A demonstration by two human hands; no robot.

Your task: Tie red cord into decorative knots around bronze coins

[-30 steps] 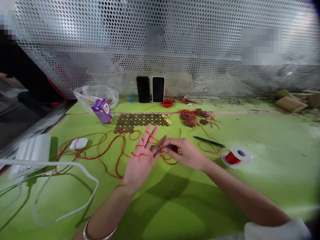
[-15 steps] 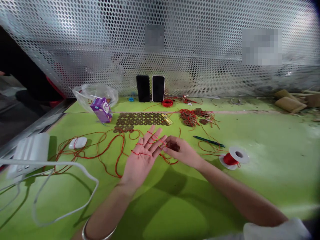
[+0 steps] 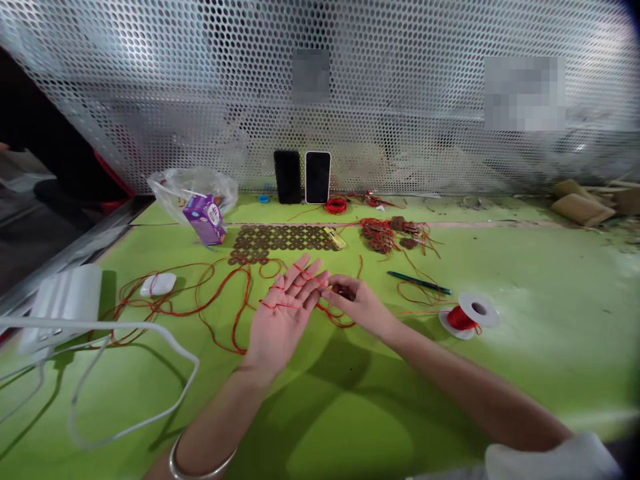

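Pinching red cord (image 3: 280,306), the right hand (image 3: 357,303) is sitting beside the spread-fingered left hand (image 3: 280,327); discs (image 3: 285,238) are lying beyond, loose strands (image 3: 248,290) tangling around a white case (image 3: 163,285).

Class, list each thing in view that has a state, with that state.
left hand: open, palm up
right hand: pinching the red cord
red cord: strung across the left hand
spool: wound with red thread
black phone: upright, screen dark
white-edged phone: upright, screen dark
pen: lying flat
brown discs: laid in rows
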